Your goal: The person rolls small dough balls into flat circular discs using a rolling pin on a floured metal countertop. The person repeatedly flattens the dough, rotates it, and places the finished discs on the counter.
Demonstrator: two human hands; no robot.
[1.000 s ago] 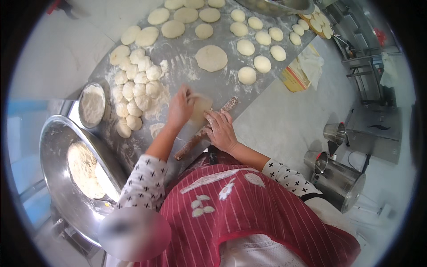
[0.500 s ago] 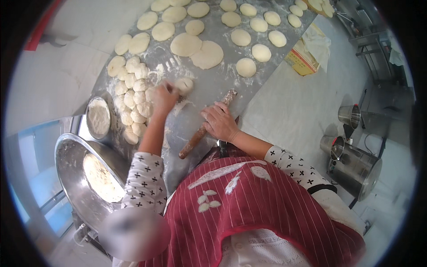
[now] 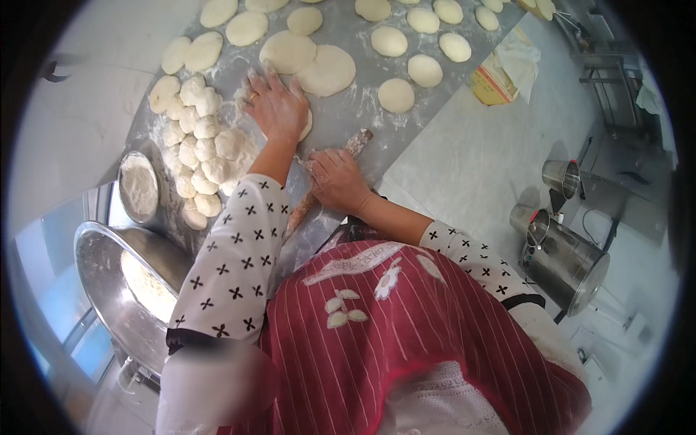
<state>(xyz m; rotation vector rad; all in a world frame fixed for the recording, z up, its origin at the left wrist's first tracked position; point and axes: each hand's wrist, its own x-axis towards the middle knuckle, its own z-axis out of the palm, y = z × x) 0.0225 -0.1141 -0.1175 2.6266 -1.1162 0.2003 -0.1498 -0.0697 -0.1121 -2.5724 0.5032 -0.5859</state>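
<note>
My left hand [image 3: 277,109] lies flat with its fingers spread, pressing on a round piece of dough [image 3: 307,126]. Most of that dough is hidden under the palm; its pale edge shows on the right. A floury wooden rolling pin [image 3: 359,141] lies slantwise on the grey worktop, and my right hand [image 3: 338,180] is closed over its middle. Just beyond the left hand, two wide flattened dough rounds [image 3: 326,71] overlap. To the left sits a cluster of small dough balls [image 3: 190,151] touching one another.
Several dough discs [image 3: 388,42] cover the far worktop. A bowl of flour [image 3: 138,187] and a large steel basin [image 3: 94,279] are at the left. Past the right edge stand a yellow box [image 3: 493,81] and a tall steel pot [image 3: 569,270].
My left hand has moved forward from beside the dough ball and opened flat onto the dough. My right hand stays on the rolling pin. The whole view has shifted slightly.
</note>
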